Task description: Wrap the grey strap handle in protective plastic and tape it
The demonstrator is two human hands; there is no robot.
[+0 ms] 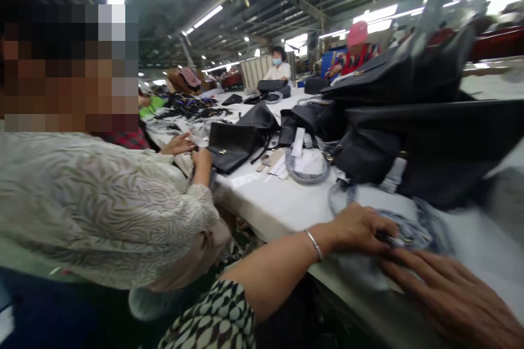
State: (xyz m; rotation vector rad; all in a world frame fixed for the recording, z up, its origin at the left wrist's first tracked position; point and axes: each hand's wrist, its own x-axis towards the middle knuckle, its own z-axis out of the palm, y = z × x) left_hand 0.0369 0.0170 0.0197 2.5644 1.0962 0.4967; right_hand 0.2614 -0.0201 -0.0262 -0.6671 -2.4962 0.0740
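Note:
My left hand, with a silver bangle at its wrist, is closed at the table's near edge. Its thumb and fingers pinch the end of a plastic-wrapped bag strap, where a small shiny piece shows. My right hand lies low on the right with its fingers stretched out and slightly blurred. Its fingertips reach just below my left hand; whether they press on the strap I cannot tell. Behind both hands stands a large black handbag. A grey wrapped handle curves on the table farther left.
Close on the left, a co-worker in a patterned cream top handles something beside a black bag. Paper strips and more bags lie along the white table. Dark straps are heaped farther back. Other people work beyond.

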